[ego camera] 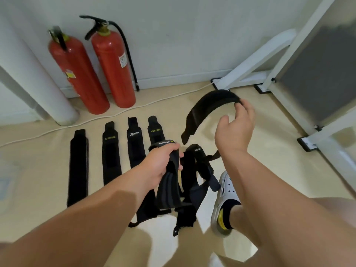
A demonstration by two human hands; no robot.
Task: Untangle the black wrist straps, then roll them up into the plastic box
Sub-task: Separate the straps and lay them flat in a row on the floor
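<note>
Your left hand (162, 163) clenched a tangled bunch of black straps (169, 191) above the floor (269, 160). Your right hand (236, 130) pinched one arched strap (204, 106) by its end. Beyond, four flat straps (111, 153) lay side by side before two fire extinguishers (113, 62).

Four black wrist straps (111, 155) lie flat on the floor in a row, side by side, lengthwise. A tangled bunch (173, 189) of black straps hangs from the left hand (163, 166). One single strap (208, 105) curves like an arch in the air, with its end pinched by the right hand (235, 130).
</note>
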